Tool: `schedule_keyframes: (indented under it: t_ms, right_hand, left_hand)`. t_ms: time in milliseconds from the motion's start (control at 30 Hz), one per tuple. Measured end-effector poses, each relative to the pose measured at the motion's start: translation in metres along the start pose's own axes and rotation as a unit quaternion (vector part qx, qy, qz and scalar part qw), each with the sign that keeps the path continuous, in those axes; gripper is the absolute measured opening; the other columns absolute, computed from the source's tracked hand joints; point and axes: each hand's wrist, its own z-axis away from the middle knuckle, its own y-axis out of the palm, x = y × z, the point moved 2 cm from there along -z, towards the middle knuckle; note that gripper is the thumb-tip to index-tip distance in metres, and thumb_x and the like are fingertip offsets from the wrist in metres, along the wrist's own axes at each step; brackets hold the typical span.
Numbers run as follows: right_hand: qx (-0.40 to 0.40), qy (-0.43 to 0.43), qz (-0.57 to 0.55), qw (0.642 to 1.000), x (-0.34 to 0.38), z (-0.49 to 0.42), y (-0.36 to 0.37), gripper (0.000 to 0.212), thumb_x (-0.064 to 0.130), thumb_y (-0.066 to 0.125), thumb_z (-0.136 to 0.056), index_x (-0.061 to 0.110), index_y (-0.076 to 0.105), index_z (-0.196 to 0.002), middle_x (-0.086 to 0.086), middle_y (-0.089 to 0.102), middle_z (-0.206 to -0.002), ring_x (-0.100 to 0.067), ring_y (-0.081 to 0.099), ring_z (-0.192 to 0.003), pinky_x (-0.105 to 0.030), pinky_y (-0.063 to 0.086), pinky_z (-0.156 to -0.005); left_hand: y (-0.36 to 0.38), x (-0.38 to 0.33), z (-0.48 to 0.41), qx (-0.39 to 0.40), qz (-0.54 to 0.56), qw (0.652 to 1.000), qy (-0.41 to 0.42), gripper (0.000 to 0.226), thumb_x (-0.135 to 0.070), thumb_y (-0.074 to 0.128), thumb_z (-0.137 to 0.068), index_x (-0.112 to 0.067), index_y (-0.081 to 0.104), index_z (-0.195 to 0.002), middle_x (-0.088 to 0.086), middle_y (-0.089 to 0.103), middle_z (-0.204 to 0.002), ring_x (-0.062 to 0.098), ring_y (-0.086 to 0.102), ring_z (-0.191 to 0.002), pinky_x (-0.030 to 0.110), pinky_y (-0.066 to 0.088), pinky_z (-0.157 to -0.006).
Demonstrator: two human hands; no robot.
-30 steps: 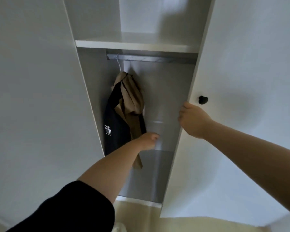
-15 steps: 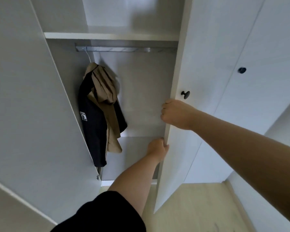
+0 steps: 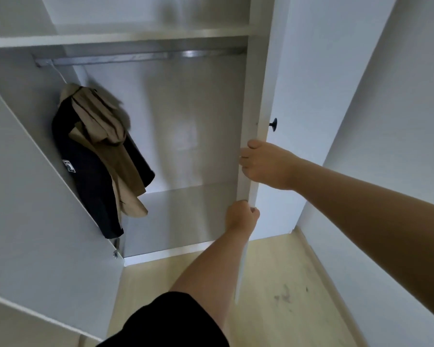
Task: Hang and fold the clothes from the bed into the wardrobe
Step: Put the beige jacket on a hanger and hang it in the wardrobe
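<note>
- Right hand (image 3: 266, 166) is gripping the edge of the wardrobe door (image 3: 281, 101), centre right.
- Left hand (image 3: 241, 215) is curling round the same edge, lower.
- Clothes (image 3: 95, 161) are hanging from the rail (image 3: 135, 57), upper left.

Metal rail (image 3: 125, 60) under white shelf (image 3: 115, 38), carrying one hanger (image 3: 59, 75) with dark jacket (image 3: 90, 186) and tan garment (image 3: 105, 136), far left.

Black short sleeve (image 3: 176, 321) on left arm; both forearms and hands bare; right sleeve unseen.
</note>
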Motion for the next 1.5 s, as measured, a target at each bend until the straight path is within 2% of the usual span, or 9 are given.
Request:
schedule_keyframes:
  t_ms: [267,567,767,867,933,1000,1067,1233,1500]
  right_hand:
    - [-0.052,-0.033,-0.024,0.998,-0.015,0.068,0.046,0.019,0.007,0.067,-0.071,0.022,0.06,-0.062,0.01,0.053,-0.063,-0.01,0.053,-0.07,-0.022,0.044,-0.076]
    - [-0.103,-0.026,-0.018,0.994,-0.019,0.106,0.076,0.017,0.009,0.062,-0.077,0.026,0.065,-0.073,0.013,0.059,-0.074,-0.009,0.058,-0.078,-0.021,0.045,-0.086]
    - [-0.119,0.004,-0.069,0.991,-0.02,0.126,0.084,0.007,0.015,0.063,-0.081,0.02,0.068,-0.084,0.005,0.065,-0.085,-0.015,0.061,-0.09,-0.034,0.037,-0.108]
    - [-0.074,0.024,-0.108,0.991,-0.015,0.145,0.09,0.012,0.014,0.058,-0.085,0.014,0.067,-0.093,-0.001,0.066,-0.092,-0.021,0.059,-0.096,-0.04,0.03,-0.112]
    - [-0.005,0.037,-0.14,0.989,-0.005,0.162,0.096,0.024,0.012,0.051,-0.09,0.009,0.062,-0.111,-0.009,0.063,-0.112,-0.026,0.053,-0.113,-0.043,0.019,-0.116]
    - [0.068,0.072,-0.158,0.982,0.004,0.178,0.093,0.038,0.014,0.048,-0.093,0.007,0.051,-0.13,-0.015,0.046,-0.14,-0.029,0.032,-0.137,-0.045,0.006,-0.118]
    - [0.104,0.115,-0.18,0.971,0.013,0.192,0.079,0.047,0.014,0.048,-0.092,0.006,0.043,-0.137,-0.017,0.029,-0.152,-0.028,0.017,-0.145,-0.045,0.0,-0.118]
    - [0.134,0.234,-0.229,0.935,0.039,0.234,0.032,0.049,0.012,0.046,-0.088,0.004,0.042,-0.136,-0.018,0.024,-0.154,-0.028,0.017,-0.144,-0.046,0.004,-0.117]
    - [0.202,0.422,-0.28,0.838,0.105,0.334,-0.053,0.053,0.025,0.049,-0.092,0.007,0.036,-0.14,-0.015,0.024,-0.154,-0.028,0.019,-0.144,-0.049,0.011,-0.117]
  left_hand:
    - [0.046,-0.058,0.014,-0.064,0.001,0.997,-0.043,0.029,-0.026,0.052,-0.09,-0.008,0.055,-0.067,0.006,0.059,-0.067,0.024,0.056,-0.067,0.028,0.04,-0.062]
    - [0.064,-0.096,0.013,-0.066,-0.034,0.994,-0.074,0.029,-0.031,0.056,-0.091,-0.004,0.065,-0.083,0.01,0.067,-0.084,0.027,0.063,-0.082,0.032,0.049,-0.072]
    - [0.071,-0.113,0.026,-0.102,-0.059,0.992,-0.052,0.021,-0.018,0.049,-0.091,-0.006,0.063,-0.079,0.009,0.066,-0.08,0.028,0.063,-0.079,0.032,0.046,-0.066]
    - [0.075,-0.118,0.036,-0.076,-0.022,0.997,-0.022,0.021,-0.015,0.048,-0.09,-0.005,0.065,-0.098,0.009,0.07,-0.093,0.026,0.063,-0.09,0.032,0.048,-0.076]
    - [0.075,-0.124,0.044,-0.026,-0.019,0.999,0.008,0.028,-0.014,0.049,-0.089,-0.005,0.063,-0.112,0.01,0.068,-0.107,0.026,0.062,-0.1,0.032,0.048,-0.085]
    - [0.072,-0.125,0.056,0.0,-0.031,0.999,0.02,0.032,-0.013,0.047,-0.088,-0.005,0.06,-0.117,0.011,0.066,-0.114,0.027,0.059,-0.106,0.033,0.047,-0.089]
    - [0.067,-0.123,0.073,0.012,-0.032,0.999,0.021,0.038,-0.014,0.045,-0.089,-0.008,0.056,-0.125,0.01,0.062,-0.123,0.028,0.056,-0.113,0.034,0.046,-0.095]
    - [0.051,-0.12,0.126,0.053,-0.065,0.995,0.056,0.054,-0.018,0.044,-0.091,-0.016,0.035,-0.145,0.007,0.045,-0.145,0.025,0.043,-0.131,0.035,0.037,-0.107]
    - [0.062,-0.151,0.231,0.017,-0.223,0.945,0.238,0.068,-0.035,0.044,-0.096,-0.017,0.01,-0.152,0.006,0.005,-0.16,0.027,0.007,-0.147,0.044,0.015,-0.118]
